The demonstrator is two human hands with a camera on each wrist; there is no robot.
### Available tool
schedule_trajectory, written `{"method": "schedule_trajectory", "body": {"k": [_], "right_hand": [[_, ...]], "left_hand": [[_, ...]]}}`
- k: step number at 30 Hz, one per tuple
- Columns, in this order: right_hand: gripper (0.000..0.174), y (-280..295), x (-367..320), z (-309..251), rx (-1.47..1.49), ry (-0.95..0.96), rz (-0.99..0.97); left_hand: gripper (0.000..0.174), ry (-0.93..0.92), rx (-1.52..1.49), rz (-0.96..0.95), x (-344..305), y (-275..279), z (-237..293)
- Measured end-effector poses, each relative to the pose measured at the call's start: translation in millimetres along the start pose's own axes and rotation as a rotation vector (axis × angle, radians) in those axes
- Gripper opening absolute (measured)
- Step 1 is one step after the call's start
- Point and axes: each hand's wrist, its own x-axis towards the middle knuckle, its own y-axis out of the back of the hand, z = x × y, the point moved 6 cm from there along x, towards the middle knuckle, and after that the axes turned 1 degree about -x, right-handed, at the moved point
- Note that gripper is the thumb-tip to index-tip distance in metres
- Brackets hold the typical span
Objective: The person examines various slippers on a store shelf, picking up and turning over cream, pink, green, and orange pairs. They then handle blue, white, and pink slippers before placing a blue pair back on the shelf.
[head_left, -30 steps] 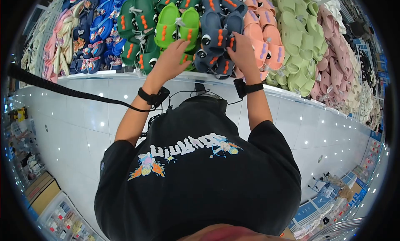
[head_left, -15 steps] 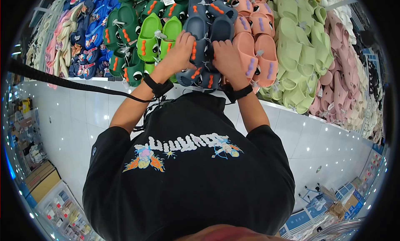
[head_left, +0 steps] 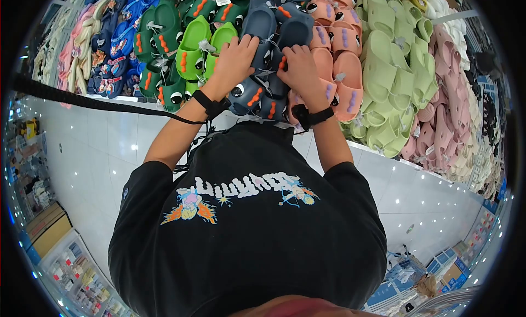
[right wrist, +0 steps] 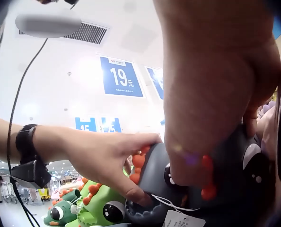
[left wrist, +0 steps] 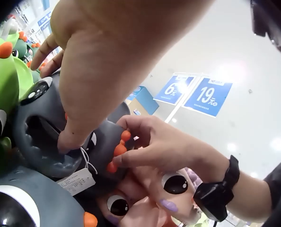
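In the head view my left hand (head_left: 236,62) grips the left slipper of a dark grey-blue cartoon pair. Its thumb presses into the toothed mouth of that left slipper (left wrist: 36,151) in the left wrist view. My right hand (head_left: 301,73) holds the matching right slipper (left wrist: 105,142), fingers curled around the side by its orange spikes (left wrist: 120,150). A white price tag (left wrist: 76,182) dangles on a string between the two. Below the hands lies another dark grey-blue pair (head_left: 255,92) with big eyes and orange spikes.
Bright green slippers (head_left: 190,48) and dark green ones (head_left: 164,21) stand to the left. Pink slippers (head_left: 348,81) and pale green ones (head_left: 389,98) are at the right. Blue price signs (left wrist: 207,97) hang overhead. Pale tiled floor (head_left: 82,152) shows behind the display.
My left hand has moved right from over the bright green slippers onto the dark grey-blue left slipper. My right hand has stayed with the right one, its fingers now curled around it.
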Motion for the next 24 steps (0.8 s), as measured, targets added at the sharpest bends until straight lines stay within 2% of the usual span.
{"method": "schedule_trajectory", "body": {"k": [3,7,9,10,12,15,17,18,20,24], "right_hand": [[0.035,4.6,2.8,0.9,0.009,-0.016,0.009],[0.039,1.2,2.5,1.2,-0.029,0.054,0.030],[0.041,0.2,-1.1,-2.1,-0.037,0.061,0.004],[0.043,4.8,-5.3,-4.9,-0.078,0.065,0.058],[0.045,22.3,-12.5,-20.5,-0.116,0.070,0.110],[0.048,46.6,-35.2,-50.3,-0.068,0.032,0.167],[0.047,20.8,-57.3,-58.3,0.259,-0.071,-0.084],[0.047,10.4,-67.1,-60.3,0.259,-0.073,-0.087],[0.047,-33.2,-94.6,-58.0,0.199,-0.118,-0.378],[0.047,-76.4,-104.5,-35.8,0.171,-0.124,-0.429]], "left_hand": [[0.088,0.052,0.029,-0.001,0.1,-4.3,1.7],[0.092,0.003,0.015,0.039,7.1,-10.7,1.8],[0.093,-0.051,0.012,0.128,2.2,-7.8,1.9],[0.093,-0.047,0.011,0.126,-1.5,-8.5,-0.9],[0.092,-0.065,-0.105,0.243,-11.2,3.2,-4.2],[0.080,-0.106,-0.194,0.217,-31.5,14.1,0.3],[0.066,-0.201,-0.327,0.066,-44.2,6.8,11.1],[0.066,-0.200,-0.330,0.063,-48.2,0.1,11.1],[0.065,-0.236,-0.291,-0.179,-61.1,-35.8,15.4],[0.060,-0.179,-0.376,-0.179,-67.8,-56.0,14.1]]}}
